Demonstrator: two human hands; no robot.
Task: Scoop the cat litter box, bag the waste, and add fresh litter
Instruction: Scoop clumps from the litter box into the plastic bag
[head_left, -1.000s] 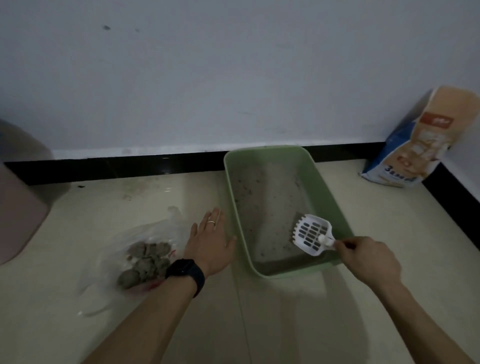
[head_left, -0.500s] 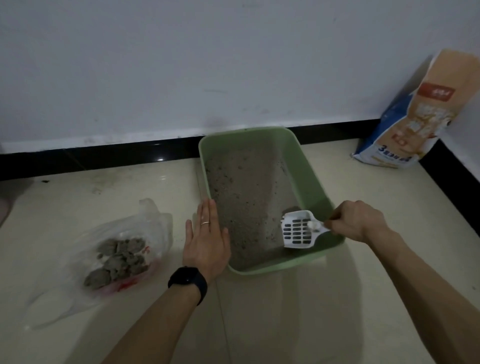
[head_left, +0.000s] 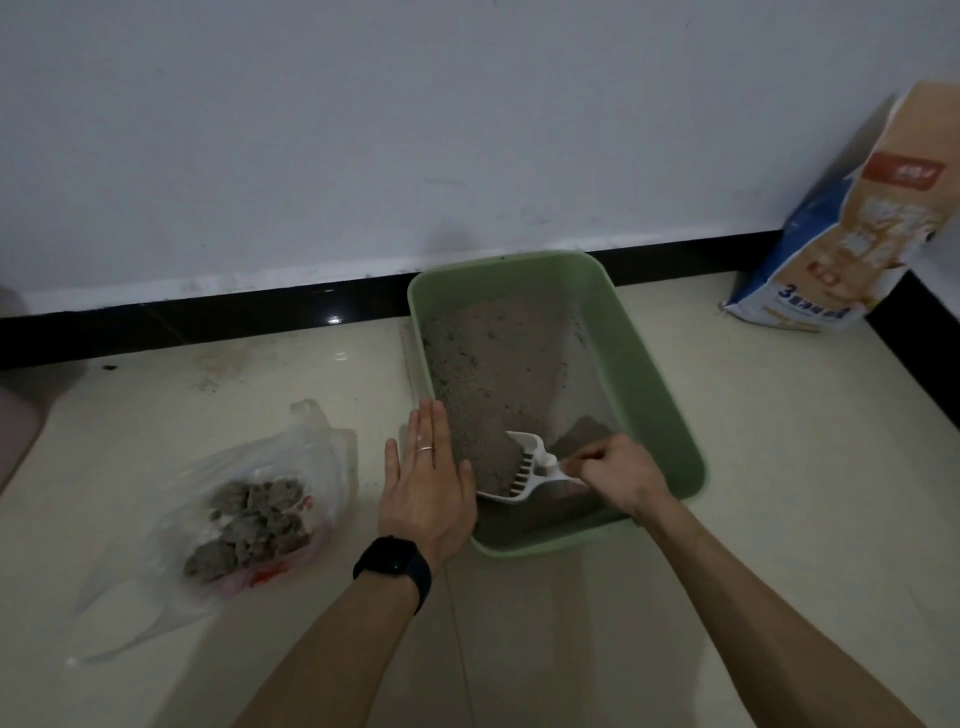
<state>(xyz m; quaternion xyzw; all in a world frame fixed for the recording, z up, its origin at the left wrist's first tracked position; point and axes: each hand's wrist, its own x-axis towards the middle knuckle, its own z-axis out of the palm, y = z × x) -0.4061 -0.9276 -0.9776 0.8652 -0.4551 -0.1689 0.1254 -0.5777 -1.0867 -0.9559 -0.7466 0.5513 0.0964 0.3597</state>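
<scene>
A green litter box (head_left: 654, 384) stands on the floor against the wall, with grey litter (head_left: 493, 374) piled toward its left side. My right hand (head_left: 621, 475) grips the handle of a white slotted scoop (head_left: 522, 475), whose blade is dug into the litter near the box's front. My left hand (head_left: 426, 491) lies flat, fingers together, against the box's left rim. To the left, an open clear plastic bag (head_left: 291, 467) on the floor holds several grey waste clumps (head_left: 254, 525).
A blue and orange litter sack (head_left: 852, 228) leans upright in the right corner. A black baseboard (head_left: 208, 322) runs along the white wall. A dim rounded object (head_left: 15, 415) sits at the far left edge. Pale tiled floor surrounds the box.
The scoop has gone from hovering over the box's front right down and left into the litter. My left hand has moved right, onto the box's rim.
</scene>
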